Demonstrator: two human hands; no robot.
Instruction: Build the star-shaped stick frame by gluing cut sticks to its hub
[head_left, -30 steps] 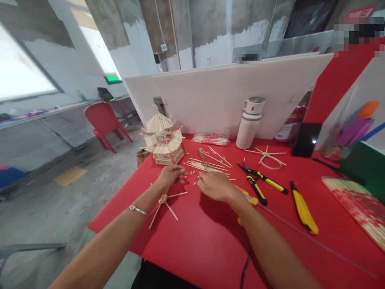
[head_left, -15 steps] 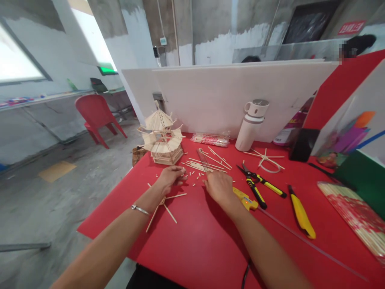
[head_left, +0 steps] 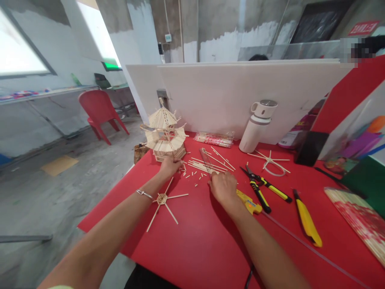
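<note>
Head view: stick pieces (head_left: pixel 193 174) on tabletop (head_left: pixel 198 237)

Left hand (head_left: pixel 170 167) seen narrowed, just before stick pavilion (head_left: pixel 166 144); right hand (head_left: pixel 223 186) curled at the clear ruler's (head_left: pixel 206 159) near end. Short pieces are strewn between. Whether anything is gripped cannot be told.

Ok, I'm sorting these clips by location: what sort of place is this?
Probably a craft workshop: a stick model house, cutters and a yellow glue gun sit on the red table.

The single, head-worn view looks forward and down over the red surface (head_left: pixel 198 237), with the left hand (head_left: pixel 171 167) and right hand (head_left: pixel 224 187) near mid-frame, and faces the white partition (head_left: pixel 207 96) beyond.
</note>
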